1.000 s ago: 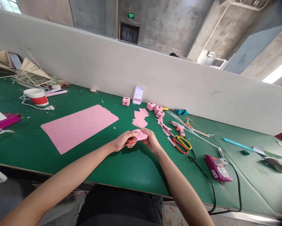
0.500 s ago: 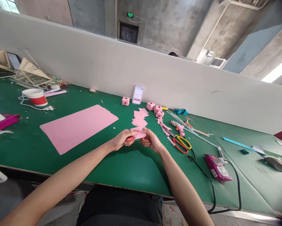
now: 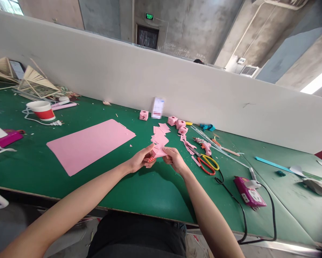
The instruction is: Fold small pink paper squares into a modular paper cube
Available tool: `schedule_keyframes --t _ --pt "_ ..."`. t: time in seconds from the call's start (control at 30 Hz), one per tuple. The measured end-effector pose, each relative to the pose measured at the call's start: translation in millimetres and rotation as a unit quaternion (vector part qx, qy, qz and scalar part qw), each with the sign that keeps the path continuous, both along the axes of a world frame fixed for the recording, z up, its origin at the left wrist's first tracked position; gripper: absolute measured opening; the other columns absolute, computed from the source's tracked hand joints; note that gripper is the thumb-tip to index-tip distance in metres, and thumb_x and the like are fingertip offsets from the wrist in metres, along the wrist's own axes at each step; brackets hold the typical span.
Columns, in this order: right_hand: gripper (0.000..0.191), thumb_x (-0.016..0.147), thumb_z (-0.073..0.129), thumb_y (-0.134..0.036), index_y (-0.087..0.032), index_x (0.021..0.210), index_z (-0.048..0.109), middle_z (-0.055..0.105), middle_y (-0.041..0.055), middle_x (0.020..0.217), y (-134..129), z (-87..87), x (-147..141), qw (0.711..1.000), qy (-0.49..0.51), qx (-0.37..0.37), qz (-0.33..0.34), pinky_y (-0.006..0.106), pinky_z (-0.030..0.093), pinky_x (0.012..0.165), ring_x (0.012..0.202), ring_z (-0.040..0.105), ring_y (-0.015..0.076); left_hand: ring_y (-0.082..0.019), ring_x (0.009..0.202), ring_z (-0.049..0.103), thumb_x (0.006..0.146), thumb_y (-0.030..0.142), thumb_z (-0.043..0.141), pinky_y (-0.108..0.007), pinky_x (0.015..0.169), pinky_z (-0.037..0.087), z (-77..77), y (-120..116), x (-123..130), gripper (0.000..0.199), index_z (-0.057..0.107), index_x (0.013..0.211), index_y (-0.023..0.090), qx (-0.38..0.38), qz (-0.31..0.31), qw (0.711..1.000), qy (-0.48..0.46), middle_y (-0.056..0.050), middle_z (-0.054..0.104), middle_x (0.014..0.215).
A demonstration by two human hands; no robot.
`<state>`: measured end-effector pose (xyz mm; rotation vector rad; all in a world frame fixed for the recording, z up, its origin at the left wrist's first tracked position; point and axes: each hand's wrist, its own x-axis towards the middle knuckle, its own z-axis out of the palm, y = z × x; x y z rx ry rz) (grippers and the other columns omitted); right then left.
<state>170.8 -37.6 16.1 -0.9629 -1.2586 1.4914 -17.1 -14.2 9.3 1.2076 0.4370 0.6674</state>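
A small piece of pink paper is held over the green table between both hands. The fingers of my left hand close on its left edge, and a small red patterned thing shows at these fingers. My right hand pinches the paper's right edge between thumb and fingers. Just beyond lie several cut pink paper pieces, overlapping in a row. Folded pink paper cubes with dark openings stand farther back, one cube alone and another in a group.
Scissors, a pink glue gun and a purple power socket with a black cord lie to the right. A large pink sheet and a paper cup are left. A phone leans against the partition.
The paper has turned a little in my fingers. My left thumb has lifted and shifted up along its edge, while my right hand has moved slightly. The surrounding things stay put.
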Motion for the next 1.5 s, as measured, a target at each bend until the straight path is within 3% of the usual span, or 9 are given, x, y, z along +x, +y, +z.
schedule_keyframes --t 0.13,0.53,0.83,1.07,1.27,1.5 --pt "0.050 0.074 0.074 -0.056 -0.021 0.057 0.042 0.031 -0.0082 0.049 -0.3 1.3 -2.1 1.000 -0.005 0.003 -0.014 0.024 0.008 0.043 0.043 0.019 0.0047 -0.007 0.040 0.031 0.091 0.072 0.049 -0.024 0.046 0.027 -2.6 0.3 -1.3 0.063 0.041 0.058 0.018 0.014 -0.019 1.000 0.013 0.007 0.029 0.046" --pt "0.055 0.072 0.072 -0.065 -0.021 0.057 0.043 0.035 -0.0075 0.047 3.9 -2.4 -2.6 0.997 -0.058 0.019 -0.054 0.024 0.011 0.042 0.041 0.022 0.0050 -0.008 0.039 0.028 0.095 0.065 0.043 -0.026 0.045 0.024 -1.2 -1.1 1.0 0.063 0.043 0.052 0.019 0.038 -0.054 0.996 0.051 0.005 0.030 0.042" --pt "0.053 0.073 0.071 -0.064 -0.021 0.057 0.045 0.038 -0.0063 0.047 5.9 -7.1 -3.6 0.995 -0.070 0.016 -0.076 0.024 0.011 0.042 0.041 0.024 0.0054 -0.009 0.040 0.027 0.094 0.045 0.047 -0.026 0.046 0.025 -0.1 -0.8 2.0 0.053 0.042 0.049 0.019 0.033 -0.035 0.998 0.046 0.004 0.029 0.041" --pt "0.054 0.076 0.073 -0.061 -0.021 0.056 0.042 0.027 -0.0091 0.046 3.8 -9.0 -12.9 0.999 0.008 -0.020 -0.045 0.023 0.010 0.041 0.041 0.018 0.0044 -0.009 0.039 0.028 0.091 0.040 0.047 -0.025 0.045 0.022 -2.1 3.4 0.8 0.050 0.037 0.046 0.020 0.028 -0.019 0.999 0.003 0.004 0.025 0.038" --pt "0.057 0.080 0.064 -0.070 -0.021 0.057 0.043 0.016 -0.0117 0.047 3.1 -7.5 -12.5 0.993 0.083 -0.062 0.053 0.021 0.010 0.039 0.041 0.012 0.0050 -0.008 0.038 0.022 0.090 0.036 0.050 -0.024 0.044 0.021 1.4 4.4 -0.8 0.049 0.032 0.047 0.021 -0.018 -0.003 0.999 -0.038 0.005 0.021 0.040" --pt "0.046 0.079 0.066 -0.053 -0.022 0.055 0.041 0.017 -0.0120 0.045 0.2 -2.1 -14.7 0.987 0.110 -0.079 0.080 0.020 0.012 0.037 0.039 0.010 0.0047 -0.008 0.039 0.023 0.091 0.035 0.049 -0.024 0.044 0.023 0.1 6.3 -1.5 0.050 0.031 0.047 0.021 -0.033 0.000 0.998 -0.048 0.005 0.022 0.041"
